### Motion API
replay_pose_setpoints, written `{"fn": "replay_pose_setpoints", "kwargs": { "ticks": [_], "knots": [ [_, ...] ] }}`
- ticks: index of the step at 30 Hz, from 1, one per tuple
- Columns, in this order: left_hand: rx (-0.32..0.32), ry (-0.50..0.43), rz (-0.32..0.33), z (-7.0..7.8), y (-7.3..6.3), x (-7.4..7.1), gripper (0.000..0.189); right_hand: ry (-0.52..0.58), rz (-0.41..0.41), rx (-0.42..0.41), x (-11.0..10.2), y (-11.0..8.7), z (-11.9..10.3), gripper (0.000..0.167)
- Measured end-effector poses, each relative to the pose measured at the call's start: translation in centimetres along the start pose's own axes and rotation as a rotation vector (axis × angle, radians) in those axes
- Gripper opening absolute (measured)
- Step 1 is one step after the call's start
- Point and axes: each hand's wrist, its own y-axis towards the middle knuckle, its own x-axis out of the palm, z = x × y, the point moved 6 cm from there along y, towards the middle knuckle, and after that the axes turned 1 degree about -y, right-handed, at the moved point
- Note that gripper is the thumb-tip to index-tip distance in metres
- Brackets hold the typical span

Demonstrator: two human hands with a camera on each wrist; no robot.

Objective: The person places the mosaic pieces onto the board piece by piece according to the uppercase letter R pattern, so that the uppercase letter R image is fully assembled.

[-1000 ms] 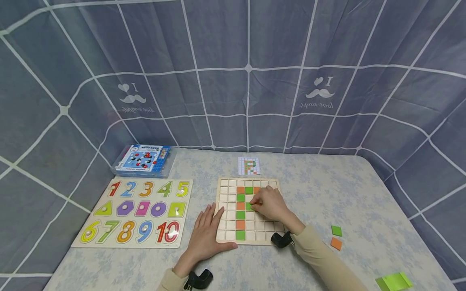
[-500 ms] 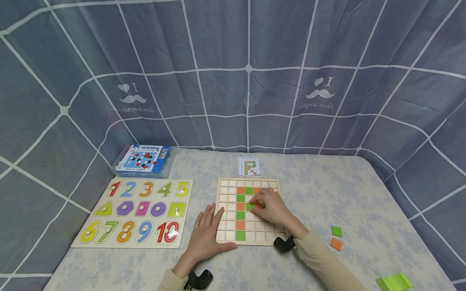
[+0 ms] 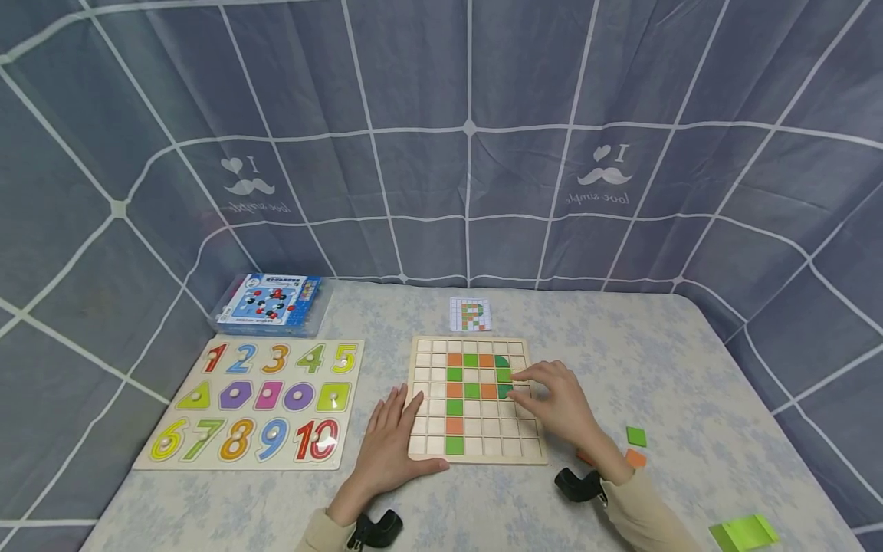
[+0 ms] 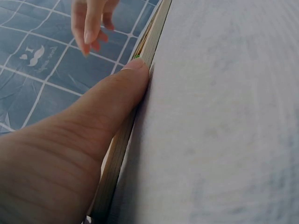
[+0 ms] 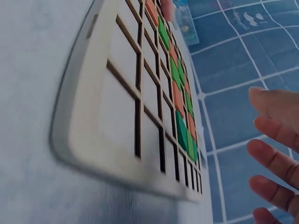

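A wooden grid board (image 3: 431,428) lies on the table, with orange and green square tiles set in its cells, including a green tile (image 3: 454,445) low in one column. Dark green rounded pieces (image 3: 501,361) sit at the right of the pattern. My left hand (image 3: 388,441) rests flat at the board's left edge, its thumb (image 4: 126,81) along the near edge. Just off the pattern's right side is my right hand (image 3: 567,406), thumb and index finger apart. Nothing shows between its fingers (image 5: 275,105) in the right wrist view.
A pattern card (image 3: 471,314) lies behind the board. To the right are a loose green tile (image 3: 636,437), orange tiles (image 3: 635,458) partly behind the right wrist, and a lime green holder (image 3: 745,533). Leftward lie a number puzzle (image 3: 258,414) and a boxed set (image 3: 272,303).
My right hand has drawn back to the right from the middle of the board, uncovering an orange tile and the green pieces at the pattern's right. The left hand keeps its place.
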Motion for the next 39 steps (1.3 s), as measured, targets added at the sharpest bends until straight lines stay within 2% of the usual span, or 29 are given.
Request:
{"fn": "replay_pose_setpoints", "kwargs": {
  "ticks": [7,15,19,28,39],
  "knots": [
    [0.007,-0.001,0.008,-0.1,0.0,0.0,0.111,-0.026,0.104,0.032,-3.0,-2.4,1.2,0.027],
    [0.009,0.000,0.006,0.0,0.0,0.0,0.111,-0.084,0.156,0.157,-5.3,-5.8,2.6,0.030],
    [0.009,0.000,0.010,0.0,0.0,-0.2,0.110,-0.099,0.157,0.187,-5.9,-7.1,3.1,0.031],
    [0.004,-0.011,0.003,0.1,0.0,-0.2,0.110,-0.109,0.083,0.284,-6.0,-8.8,4.1,0.033],
    [0.004,-0.005,0.006,0.0,0.0,0.0,0.111,-0.194,-0.061,0.372,-5.4,-9.3,4.7,0.034]
  ]
}}
